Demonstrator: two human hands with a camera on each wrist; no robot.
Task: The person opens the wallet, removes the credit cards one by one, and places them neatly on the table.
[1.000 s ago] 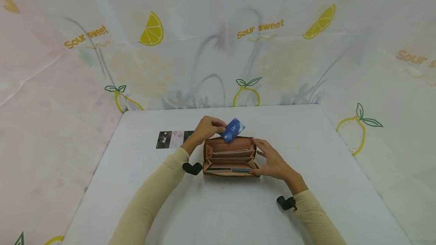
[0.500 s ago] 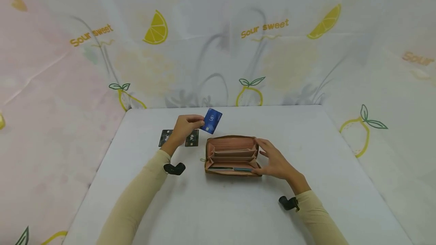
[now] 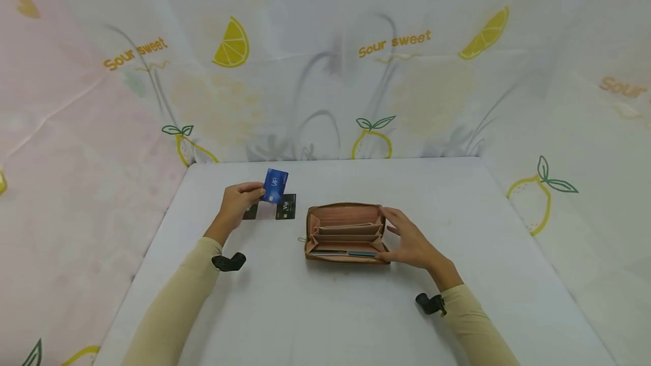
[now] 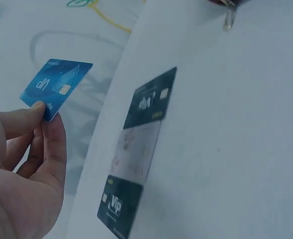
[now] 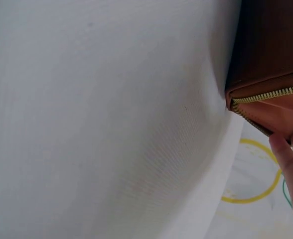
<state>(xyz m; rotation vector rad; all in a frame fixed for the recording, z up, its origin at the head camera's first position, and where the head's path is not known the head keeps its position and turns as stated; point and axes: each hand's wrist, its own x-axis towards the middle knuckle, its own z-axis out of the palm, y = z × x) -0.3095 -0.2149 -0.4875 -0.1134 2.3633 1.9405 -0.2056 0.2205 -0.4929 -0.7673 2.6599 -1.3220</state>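
Note:
Between thumb and fingers, my left hand pinches a blue VIP card, raised above the row of cards on the table. In the left wrist view that row shows a black VIP card, a pale patterned card and another black VIP card, lying end to end. A brown zip-around wallet stands unzipped with its pink pockets facing up, and a few cards sit in its front slots. My right hand holds the wallet's right end, thumb at the front edge and fingers at the back edge.
The white table ends at a fabric backdrop printed with lemons. A zip pull hangs from the wallet's left end. Each wrist wears a small black camera, such as the left one.
My left hand has carried the blue card leftwards from above the wallet to over the card row. The right hand and the wallet stay in place.

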